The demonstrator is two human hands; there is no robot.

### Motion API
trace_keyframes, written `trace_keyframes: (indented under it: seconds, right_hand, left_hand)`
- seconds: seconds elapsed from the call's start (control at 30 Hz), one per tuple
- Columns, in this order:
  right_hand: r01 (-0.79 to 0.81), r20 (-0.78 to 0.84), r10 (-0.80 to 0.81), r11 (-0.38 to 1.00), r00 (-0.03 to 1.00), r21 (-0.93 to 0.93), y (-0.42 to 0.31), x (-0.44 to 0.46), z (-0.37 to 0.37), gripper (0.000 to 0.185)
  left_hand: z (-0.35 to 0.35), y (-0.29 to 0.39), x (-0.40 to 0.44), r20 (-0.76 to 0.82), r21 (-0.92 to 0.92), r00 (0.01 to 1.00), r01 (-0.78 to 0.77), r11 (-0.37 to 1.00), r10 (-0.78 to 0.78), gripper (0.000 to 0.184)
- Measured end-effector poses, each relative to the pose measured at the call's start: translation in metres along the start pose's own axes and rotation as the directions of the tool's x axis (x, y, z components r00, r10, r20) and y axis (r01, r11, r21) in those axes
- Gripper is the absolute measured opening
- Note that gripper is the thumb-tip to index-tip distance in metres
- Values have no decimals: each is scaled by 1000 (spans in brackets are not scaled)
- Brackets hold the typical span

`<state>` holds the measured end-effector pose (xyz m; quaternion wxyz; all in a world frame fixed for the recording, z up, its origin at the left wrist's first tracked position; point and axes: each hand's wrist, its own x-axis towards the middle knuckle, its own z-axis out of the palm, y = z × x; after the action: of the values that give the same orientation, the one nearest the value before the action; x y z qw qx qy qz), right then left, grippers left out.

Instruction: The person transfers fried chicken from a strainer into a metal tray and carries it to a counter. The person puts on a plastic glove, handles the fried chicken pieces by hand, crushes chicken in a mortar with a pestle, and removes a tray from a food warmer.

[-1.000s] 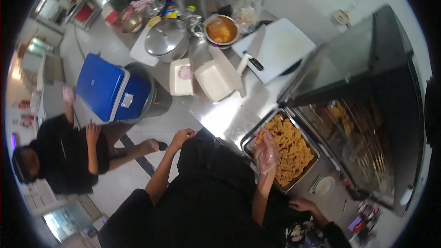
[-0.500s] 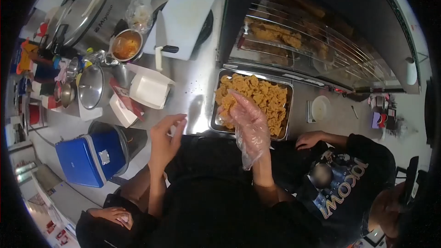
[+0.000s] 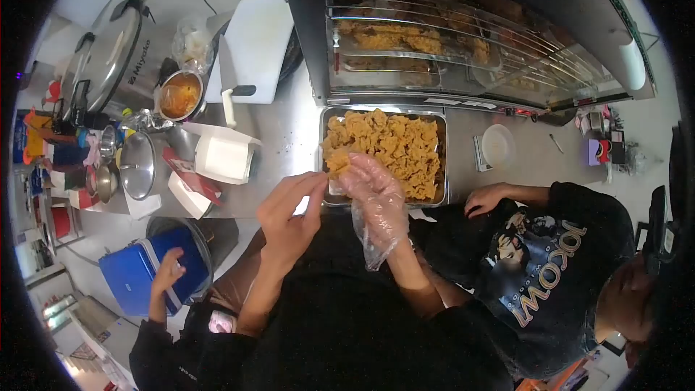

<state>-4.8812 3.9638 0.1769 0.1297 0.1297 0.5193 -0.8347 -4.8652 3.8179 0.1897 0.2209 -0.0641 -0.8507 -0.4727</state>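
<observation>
Over the tray (image 3: 446,166), the right hand (image 3: 376,192) is pinching a fried piece (image 3: 337,160), gentle pressure probably sparing its crust; the left hand (image 3: 293,206) is half-curling its fingers nearby, grip unclear.

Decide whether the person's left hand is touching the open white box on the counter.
Apart: the head view shows a strip of bare counter between the left hand and the open white box.

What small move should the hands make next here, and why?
Probably the left hand should close gently on the fried piece: the gloved right hand holds that piece above the tray, and the left fingertips are right beside it, though whether they touch it is unclear.
</observation>
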Motion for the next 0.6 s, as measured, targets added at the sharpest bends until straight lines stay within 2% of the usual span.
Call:
trace_keyframes:
  seconds: [0.07, 0.13, 0.27, 0.33, 0.6]
  right_hand:
    - [2, 22, -2, 1000, 1000, -9, -2, 1, 0, 36]
    - [-79, 3, 79, 996, 997, 33, -4, 2, -1, 32]
    - [-94, 1, 94, 991, 996, 93, -4, 2, -1, 31]
    - [-95, 47, 88, 975, 995, 200, -3, 6, -1, 33]
    - [-93, 39, 87, 978, 995, 184, 6, 10, -8, 34]
  left_hand:
    - [1, 0, 1, -3, 0, 1000, -1, 1000, 1, 19]
    - [3, 1, 3, 9, 18, 996, -92, 996, 92, 19]
    - [5, 7, 4, 18, 31, 997, -78, 996, 77, 19]
    - [7, 1, 2, 2, 45, 1000, -27, 999, 27, 19]
    - [8, -2, -2, -53, 13, 998, -39, 999, 40, 17]
